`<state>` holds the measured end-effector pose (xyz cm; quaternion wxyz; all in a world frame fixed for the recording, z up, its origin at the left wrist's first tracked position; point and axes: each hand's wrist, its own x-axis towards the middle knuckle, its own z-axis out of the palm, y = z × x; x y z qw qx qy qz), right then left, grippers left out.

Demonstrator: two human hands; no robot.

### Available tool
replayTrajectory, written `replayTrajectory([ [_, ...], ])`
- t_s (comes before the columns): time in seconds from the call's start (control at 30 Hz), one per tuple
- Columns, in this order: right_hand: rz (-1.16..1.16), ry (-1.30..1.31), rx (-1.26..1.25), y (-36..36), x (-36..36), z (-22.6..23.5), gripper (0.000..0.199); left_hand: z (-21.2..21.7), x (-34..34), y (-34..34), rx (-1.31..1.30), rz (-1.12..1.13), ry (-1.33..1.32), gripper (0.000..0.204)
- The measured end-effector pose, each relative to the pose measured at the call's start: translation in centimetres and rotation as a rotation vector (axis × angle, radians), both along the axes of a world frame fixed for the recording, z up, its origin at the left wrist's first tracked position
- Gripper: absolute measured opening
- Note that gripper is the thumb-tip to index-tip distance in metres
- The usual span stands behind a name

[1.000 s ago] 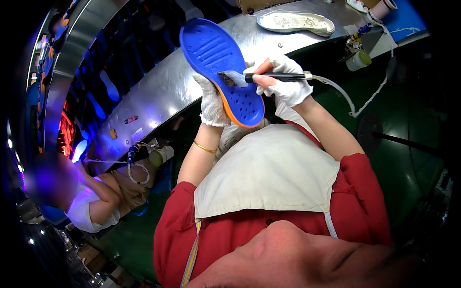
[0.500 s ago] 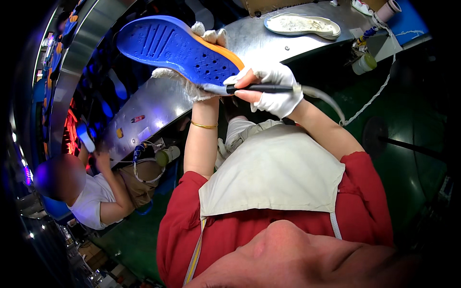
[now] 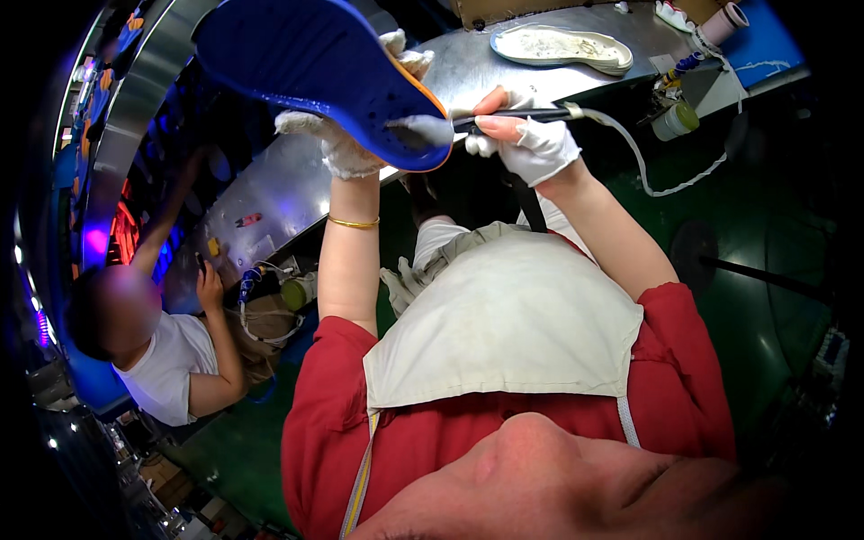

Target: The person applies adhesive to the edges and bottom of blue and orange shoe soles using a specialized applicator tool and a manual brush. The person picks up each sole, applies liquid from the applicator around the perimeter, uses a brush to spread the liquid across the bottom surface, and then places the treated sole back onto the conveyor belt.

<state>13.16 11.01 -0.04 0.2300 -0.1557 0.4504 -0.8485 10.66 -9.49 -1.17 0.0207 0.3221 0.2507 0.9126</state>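
My left hand [image 3: 349, 151], in a white knit glove, grips a blue shoe sole [image 3: 297, 72] with an orange edge from beneath, fingertips curled at its far side. The sole is raised and tilted, its holed end toward me; its face looks wet there. Between the bare fingertips of my white-gloved right hand [image 3: 545, 148] is a slim black-handled brush [image 3: 540, 115]. Its pale bristles lie over the sole's near end, apparently touching it. A clear tube [image 3: 637, 162] runs from the handle's rear.
A white sole [image 3: 562, 47] lies on the metal bench [image 3: 450, 45] beyond my right hand. Past it stand a pink roll [image 3: 723, 22] and a green-lidded jar [image 3: 677, 121]. On the left, a co-worker [image 3: 175, 369] in white reaches toward the rack. Small red and yellow pieces lie on the bench.
The sole has tipped and shifted toward the upper left. The brush tip has gone from the sole's near edge onto its face. The co-worker's arm has stretched toward the rack.
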Motion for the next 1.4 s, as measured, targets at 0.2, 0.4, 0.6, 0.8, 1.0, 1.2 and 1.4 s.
replayTrajectory([
  [0.2,0.039,0.607,0.526,0.2,-1.1,-0.1,0.011,-0.5,-0.6,-1.8,-0.530,0.137,-0.236,0.113],
  [0.4,0.290,0.260,0.396,1.3,-2.4,1.4,0.010,1.0,-1.0,-1.2,-0.662,0.067,-0.375,0.072],
  [0.6,0.216,0.548,0.695,0.2,-1.5,2.1,0.011,2.2,-1.9,-0.2,-0.782,0.063,-0.635,0.051],
  [0.8,0.110,0.514,0.641,0.3,-2.5,1.3,0.010,2.9,-2.0,0.4,-0.822,0.070,-0.702,0.047],
  [1.0,0.066,0.714,0.543,1.0,-3.8,2.0,0.011,2.9,-1.7,0.2,-0.931,0.113,-0.720,0.049],
  [1.2,0.131,0.815,0.784,1.5,-4.0,2.6,0.009,3.5,-1.4,-0.8,-0.803,0.063,-0.752,0.057],
  [1.4,-0.027,0.521,0.423,3.3,-4.1,3.2,0.013,3.8,-0.3,-3.4,-0.174,0.207,-0.471,0.059],
])
